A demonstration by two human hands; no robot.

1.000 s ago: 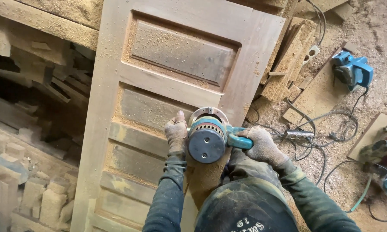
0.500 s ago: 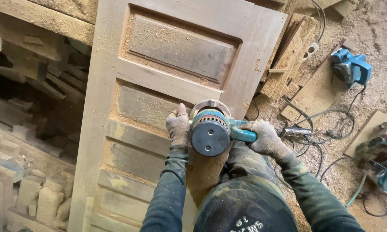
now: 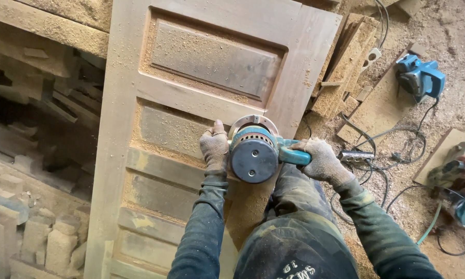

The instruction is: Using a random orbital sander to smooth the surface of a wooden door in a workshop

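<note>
The teal router (image 3: 253, 152) sits on the panelled wooden door (image 3: 191, 103), at its right stile. The gloved left hand (image 3: 215, 150), at nine o'clock of the motor, presses flat against the housing; the gloved right hand (image 3: 321, 160), at three o'clock, wraps the handle. Sawdust underfoot could make the base skid and gouge the moulding.

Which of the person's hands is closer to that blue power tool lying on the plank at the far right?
Right. The right hand grips the router's teal handle, on the side toward the blue tool. The left hand presses on the router's far side, over the door.
</note>
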